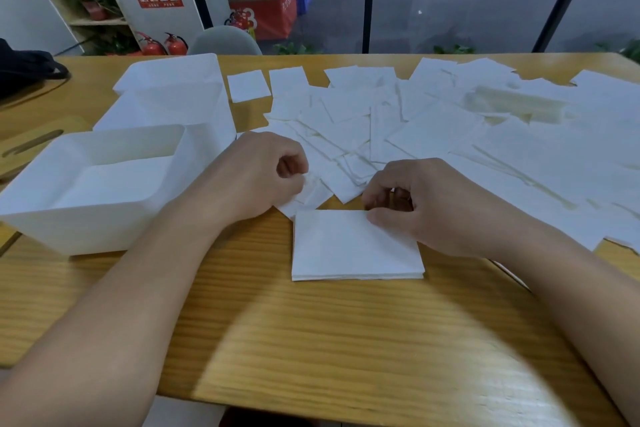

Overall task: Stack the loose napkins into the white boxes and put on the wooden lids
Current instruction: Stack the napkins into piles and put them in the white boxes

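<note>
napkins (pixel 433 121) crowd far side, boxes (pixel 104 191) left

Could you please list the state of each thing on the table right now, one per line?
Near white box: open, no lid, nearly empty.
Far white box: open, no lid.
Wooden lid: off, lying left of the boxes.
Napkin stack: squared up, on the table.
Loose napkins: scattered, unstacked.
Left hand: pinching a loose napkin.
Right hand: fingers curled on the stack's far edge.

We held both bare forearms out over the tabletop (pixel 346 340). Our left hand (pixel 266 173) was loosely fisted, fingertips pinching a napkin. Our right hand (pixel 433 208) curled just beside it, thumb and fingers gripping the stack's far edge.
</note>
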### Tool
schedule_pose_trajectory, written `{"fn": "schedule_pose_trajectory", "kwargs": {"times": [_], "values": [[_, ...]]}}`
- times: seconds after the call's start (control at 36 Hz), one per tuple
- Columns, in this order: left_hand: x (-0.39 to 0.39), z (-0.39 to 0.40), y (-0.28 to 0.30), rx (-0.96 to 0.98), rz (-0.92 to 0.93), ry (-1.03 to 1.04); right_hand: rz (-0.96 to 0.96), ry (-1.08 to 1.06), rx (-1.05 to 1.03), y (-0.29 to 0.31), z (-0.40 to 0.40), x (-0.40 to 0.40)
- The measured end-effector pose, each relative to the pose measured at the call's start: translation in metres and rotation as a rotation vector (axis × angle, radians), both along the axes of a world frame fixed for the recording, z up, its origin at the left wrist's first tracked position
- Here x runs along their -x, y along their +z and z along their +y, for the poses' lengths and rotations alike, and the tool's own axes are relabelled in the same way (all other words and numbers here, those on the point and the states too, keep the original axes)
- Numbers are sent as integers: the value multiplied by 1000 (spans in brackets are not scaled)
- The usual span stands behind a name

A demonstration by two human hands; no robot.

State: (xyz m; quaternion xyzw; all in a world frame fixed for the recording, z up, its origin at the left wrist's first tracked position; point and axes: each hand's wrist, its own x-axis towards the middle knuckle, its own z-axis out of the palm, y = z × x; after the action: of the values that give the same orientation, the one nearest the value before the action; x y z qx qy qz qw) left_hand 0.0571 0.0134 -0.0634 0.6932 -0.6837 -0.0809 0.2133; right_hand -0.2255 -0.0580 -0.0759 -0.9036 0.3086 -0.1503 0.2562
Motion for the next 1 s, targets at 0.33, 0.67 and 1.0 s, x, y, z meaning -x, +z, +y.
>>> {"fn": "schedule_pose_trajectory", "kwargs": {"times": [0.33,0.67,1.0], "values": [[25,-1,1,203,321,-83,-177,-26,-37,2,6,-6],[27,-3,-4,97,562,-197,-270,-170,-131,3,0,-7],[27,-4,-10,117,381,-148,-468,-332,-48,12,-4,-3]]}}
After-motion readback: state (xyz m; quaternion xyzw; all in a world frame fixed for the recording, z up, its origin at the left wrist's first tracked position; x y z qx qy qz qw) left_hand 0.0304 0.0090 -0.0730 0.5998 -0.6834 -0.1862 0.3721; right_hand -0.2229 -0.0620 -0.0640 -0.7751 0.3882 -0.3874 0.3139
